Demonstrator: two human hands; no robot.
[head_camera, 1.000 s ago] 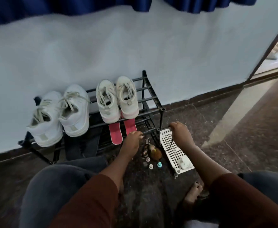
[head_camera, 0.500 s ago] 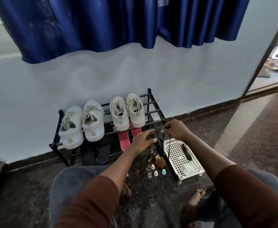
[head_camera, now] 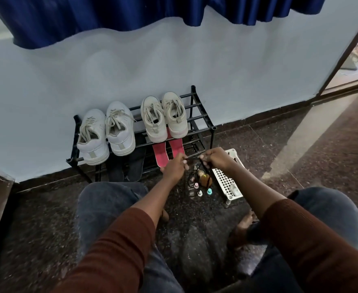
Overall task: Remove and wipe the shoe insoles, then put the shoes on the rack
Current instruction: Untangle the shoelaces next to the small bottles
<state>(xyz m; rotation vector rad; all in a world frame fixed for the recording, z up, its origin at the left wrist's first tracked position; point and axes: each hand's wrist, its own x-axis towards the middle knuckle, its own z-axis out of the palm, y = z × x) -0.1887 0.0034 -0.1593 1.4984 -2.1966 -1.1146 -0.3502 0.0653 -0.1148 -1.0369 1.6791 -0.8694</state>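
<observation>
I am pinching a thin black cord (head_camera: pixel 192 158) between my left hand (head_camera: pixel 174 167) and right hand (head_camera: pixel 215 158), stretching it sideways. The pink insoles (head_camera: pixel 160 154) are lying lengthwise toward the wall, under the shoes (head_camera: pixel 164 117) on the rack (head_camera: pixel 197 115).

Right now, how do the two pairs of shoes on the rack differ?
The left pair is whiter and looks bulkier; the right pair is more beige with pink-edged soles. Dark insoles lie below the left pair, pink insoles below the right pair. Both pairs sit on the rack, heels toward the camera.
</observation>
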